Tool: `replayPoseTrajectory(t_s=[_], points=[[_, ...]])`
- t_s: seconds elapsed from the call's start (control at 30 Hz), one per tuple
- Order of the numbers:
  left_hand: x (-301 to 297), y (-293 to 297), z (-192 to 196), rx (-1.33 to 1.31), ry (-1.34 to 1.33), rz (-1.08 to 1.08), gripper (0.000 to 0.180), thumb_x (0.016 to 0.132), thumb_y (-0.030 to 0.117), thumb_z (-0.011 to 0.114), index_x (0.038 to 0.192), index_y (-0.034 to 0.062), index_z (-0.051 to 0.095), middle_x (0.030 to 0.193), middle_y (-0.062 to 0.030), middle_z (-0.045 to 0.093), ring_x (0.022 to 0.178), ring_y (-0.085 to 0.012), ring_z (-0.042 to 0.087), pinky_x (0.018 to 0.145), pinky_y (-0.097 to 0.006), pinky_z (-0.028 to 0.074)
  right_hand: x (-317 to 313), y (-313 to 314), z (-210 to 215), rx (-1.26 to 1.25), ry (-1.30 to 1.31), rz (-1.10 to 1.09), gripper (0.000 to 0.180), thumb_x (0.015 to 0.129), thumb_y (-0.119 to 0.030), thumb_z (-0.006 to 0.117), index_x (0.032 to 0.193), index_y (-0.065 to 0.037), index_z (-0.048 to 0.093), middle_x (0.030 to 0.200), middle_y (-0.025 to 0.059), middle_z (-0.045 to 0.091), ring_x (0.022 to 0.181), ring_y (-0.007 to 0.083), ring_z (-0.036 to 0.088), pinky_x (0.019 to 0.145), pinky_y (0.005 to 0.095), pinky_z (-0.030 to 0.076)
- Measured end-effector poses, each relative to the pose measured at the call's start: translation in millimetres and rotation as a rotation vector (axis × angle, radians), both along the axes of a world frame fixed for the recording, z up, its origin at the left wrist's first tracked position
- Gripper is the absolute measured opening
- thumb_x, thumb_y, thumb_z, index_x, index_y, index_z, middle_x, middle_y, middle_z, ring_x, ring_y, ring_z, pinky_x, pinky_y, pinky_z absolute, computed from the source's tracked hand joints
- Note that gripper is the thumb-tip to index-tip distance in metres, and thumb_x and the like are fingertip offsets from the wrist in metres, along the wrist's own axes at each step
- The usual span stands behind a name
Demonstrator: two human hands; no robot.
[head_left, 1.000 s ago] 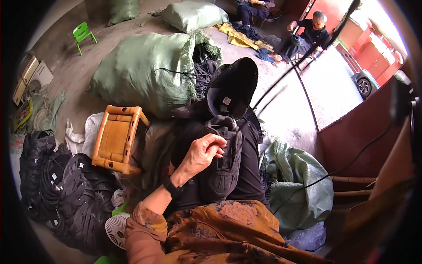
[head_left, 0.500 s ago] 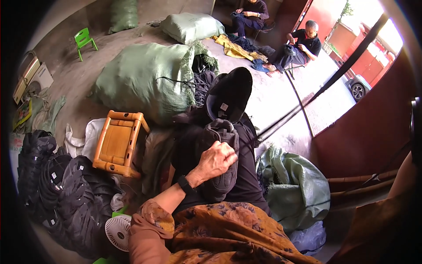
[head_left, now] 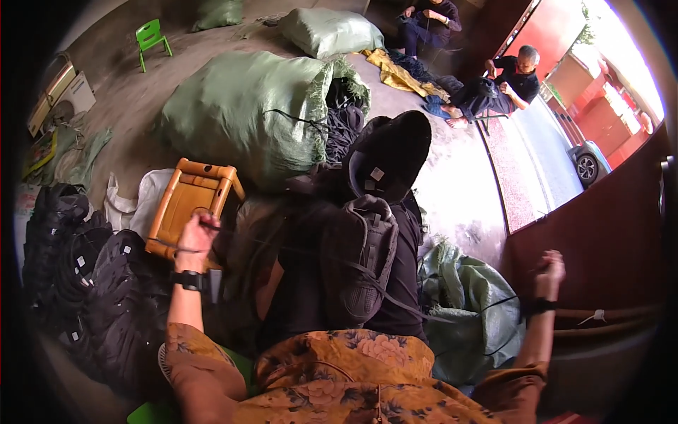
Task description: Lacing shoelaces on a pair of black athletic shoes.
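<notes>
A dark shoe (head_left: 360, 261) rests on my lap, its toe toward me. A black shoelace (head_left: 374, 283) crosses over it and runs out to both sides. Off to the left, near the bamboo stool, my left hand (head_left: 194, 237) is closed on one end of the lace. My right hand (head_left: 549, 272) is raised far to the right with fingers closed; a dark strand leads toward it from the lace side. Just beyond the shoe, at my knees, stands a black cupped piece (head_left: 387, 159) with a small white label inside.
A heap of similar black pieces (head_left: 99, 283) lies at the left, by the bamboo stool (head_left: 187, 205). A large green sack (head_left: 240, 116) spills dark goods ahead. Another green sack (head_left: 470, 297) sits at my right. Two people sit working at the back, near a green chair (head_left: 150, 41).
My left hand has left the shoe and swung out left. My right hand has come into view at the right. The lace is now drawn out across the shoe.
</notes>
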State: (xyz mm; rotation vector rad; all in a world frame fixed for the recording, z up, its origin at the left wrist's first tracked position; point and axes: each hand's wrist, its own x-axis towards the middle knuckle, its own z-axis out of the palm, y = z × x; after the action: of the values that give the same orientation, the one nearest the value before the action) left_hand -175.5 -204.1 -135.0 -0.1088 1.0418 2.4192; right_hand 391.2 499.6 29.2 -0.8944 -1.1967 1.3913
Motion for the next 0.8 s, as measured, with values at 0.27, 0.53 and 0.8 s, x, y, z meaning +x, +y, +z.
replayPoseTrajectory(t_s=[0.27, 0.53, 0.8], points=[[-87.5, -225.5, -21.1, -0.177, 0.185, 0.262, 0.013, 0.092, 0.012, 0.054, 0.082, 0.0042, 0.057, 0.072, -0.0065, 0.056, 0.069, -0.0186, 0.053, 0.070, -0.030, 0.046, -208.3, -304.7, -62.1, -0.040, -0.459, 0.835, 0.014, 0.093, -0.006, 0.060, 0.105, 0.001, 0.062, 0.079, 0.0113, 0.069, 0.070, 0.0157, 0.068, 0.062, 0.0263, 0.056], [-48.6, -391.3, 27.4, -0.280, 0.046, 0.702, 0.026, 0.102, 0.022, 0.044, 0.079, 0.0133, 0.052, 0.065, 0.0045, 0.045, 0.052, -0.0076, 0.037, 0.049, -0.023, 0.032, -209.1, -330.3, -44.7, 0.127, -0.625, 0.888, 0.013, 0.092, -0.010, 0.062, 0.094, 0.002, 0.064, 0.073, 0.0057, 0.068, 0.066, 0.0090, 0.063, 0.060, 0.0242, 0.050], [66.9, -57.0, 85.2, -0.822, 0.387, 0.123, 0.020, 0.096, 0.026, 0.055, 0.101, 0.0072, 0.061, 0.073, 0.0020, 0.053, 0.053, -0.0028, 0.040, 0.046, -0.019, 0.033, -216.8, -338.0, -32.9, 0.383, -0.789, 0.817, 0.015, 0.088, -0.014, 0.064, 0.084, 0.000, 0.062, 0.074, 0.0105, 0.068, 0.065, 0.0186, 0.066, 0.055, 0.0294, 0.049]])
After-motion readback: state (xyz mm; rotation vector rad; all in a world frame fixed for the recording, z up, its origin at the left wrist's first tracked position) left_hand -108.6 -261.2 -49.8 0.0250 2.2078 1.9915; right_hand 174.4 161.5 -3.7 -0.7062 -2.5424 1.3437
